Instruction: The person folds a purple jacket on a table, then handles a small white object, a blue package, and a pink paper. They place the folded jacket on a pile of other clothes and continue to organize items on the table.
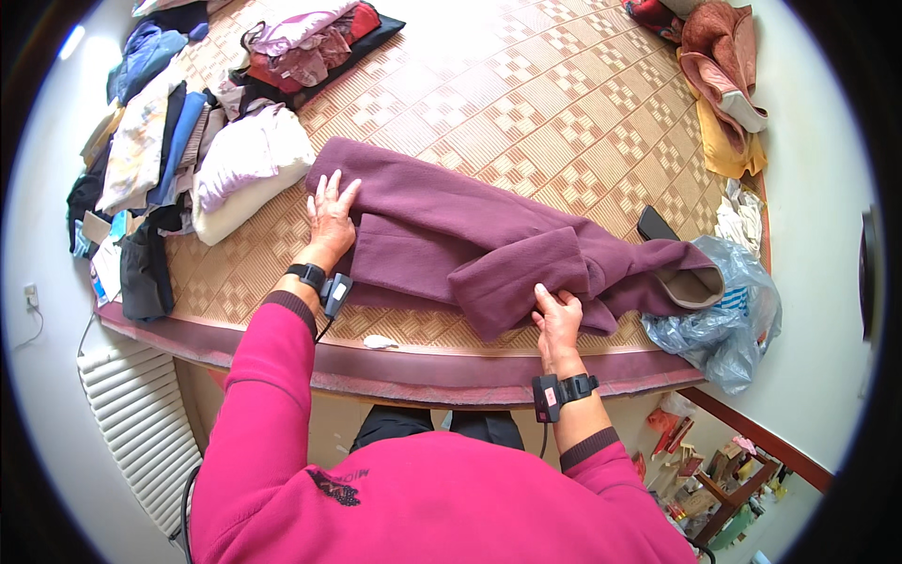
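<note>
A purple fleece hooded jacket (437, 190) lies lengthwise across the patterned mat, folded into a long strip. Its hood (694, 285), with a grey-brown lining, points right. One sleeve (518, 278) is doubled over the body of the garment. My left hand (331, 218) presses flat on the hem end at the left, fingers apart. At the lower edge of the folded sleeve, my right hand (560, 321) has hold of the cloth, index finger on top and the other fingers curled. Both wrists wear black straps with small devices.
Piles of folded clothes (148, 155) line the left side; another stack (310, 49) lies farther back. Right of the hood are a clear blue plastic bag (733, 324) and a black phone (655, 224). More clothes (726, 84) lie against the right wall. A small white object (379, 342) sits near the front edge.
</note>
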Motion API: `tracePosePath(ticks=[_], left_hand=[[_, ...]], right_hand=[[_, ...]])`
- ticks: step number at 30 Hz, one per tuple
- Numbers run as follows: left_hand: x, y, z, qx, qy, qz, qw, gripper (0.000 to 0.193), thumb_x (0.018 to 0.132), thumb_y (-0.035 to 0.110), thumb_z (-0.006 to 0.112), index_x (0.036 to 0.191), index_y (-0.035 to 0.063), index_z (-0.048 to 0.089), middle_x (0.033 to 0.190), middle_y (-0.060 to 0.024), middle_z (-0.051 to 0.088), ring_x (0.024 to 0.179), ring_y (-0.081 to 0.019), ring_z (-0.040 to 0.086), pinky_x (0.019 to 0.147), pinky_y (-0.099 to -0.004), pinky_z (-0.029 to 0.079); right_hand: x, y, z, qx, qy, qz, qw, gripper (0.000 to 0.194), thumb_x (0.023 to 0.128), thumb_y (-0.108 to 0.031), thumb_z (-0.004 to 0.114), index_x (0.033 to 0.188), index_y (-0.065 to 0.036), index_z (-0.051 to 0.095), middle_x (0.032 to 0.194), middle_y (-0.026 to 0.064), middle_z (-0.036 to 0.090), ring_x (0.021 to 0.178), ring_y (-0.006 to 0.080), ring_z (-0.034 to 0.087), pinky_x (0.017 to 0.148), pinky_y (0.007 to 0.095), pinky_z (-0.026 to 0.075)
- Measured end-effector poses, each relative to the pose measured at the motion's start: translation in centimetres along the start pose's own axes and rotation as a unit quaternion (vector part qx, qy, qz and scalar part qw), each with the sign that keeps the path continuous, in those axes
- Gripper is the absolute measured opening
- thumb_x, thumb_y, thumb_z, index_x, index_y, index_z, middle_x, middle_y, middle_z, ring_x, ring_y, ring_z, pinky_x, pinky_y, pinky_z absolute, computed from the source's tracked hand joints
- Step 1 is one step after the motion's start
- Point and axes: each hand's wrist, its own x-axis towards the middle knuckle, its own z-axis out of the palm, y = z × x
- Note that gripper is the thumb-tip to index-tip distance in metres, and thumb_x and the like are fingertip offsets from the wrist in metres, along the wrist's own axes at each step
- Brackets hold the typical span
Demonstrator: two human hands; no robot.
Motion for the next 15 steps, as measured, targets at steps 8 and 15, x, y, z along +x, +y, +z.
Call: tracePosePath(ticks=[8,15], left_hand=[[4.7,-6.3,3.3,-0.298,0.152,-0.382,0.861,0.051,0.084,0.023,0.066,0.121,-0.0113,0.057,0.119,-0.0224,0.065,0.107,-0.0314,0.063,0.096,-0.0425,0.048],[6.6,-5.4,1.6,-0.423,0.112,-0.404,0.803,0.053,0.076,0.019,0.082,0.114,-0.0123,0.062,0.11,-0.016,0.068,0.095,-0.0242,0.066,0.088,-0.0371,0.052]], right_hand=[[2.0,1.7,-4.0,0.119,0.014,0.078,0.99,0.021,0.08,0.004,0.061,0.097,-0.008,0.061,0.089,0.0055,0.066,0.076,0.0188,0.064,0.067,0.0349,0.049],[6.2,-2.1,-8.9,0.143,0.098,-0.064,0.983,0.018,0.096,-0.015,0.06,0.109,-0.003,0.06,0.098,0.0111,0.066,0.096,0.0255,0.064,0.084,0.0404,0.053]])
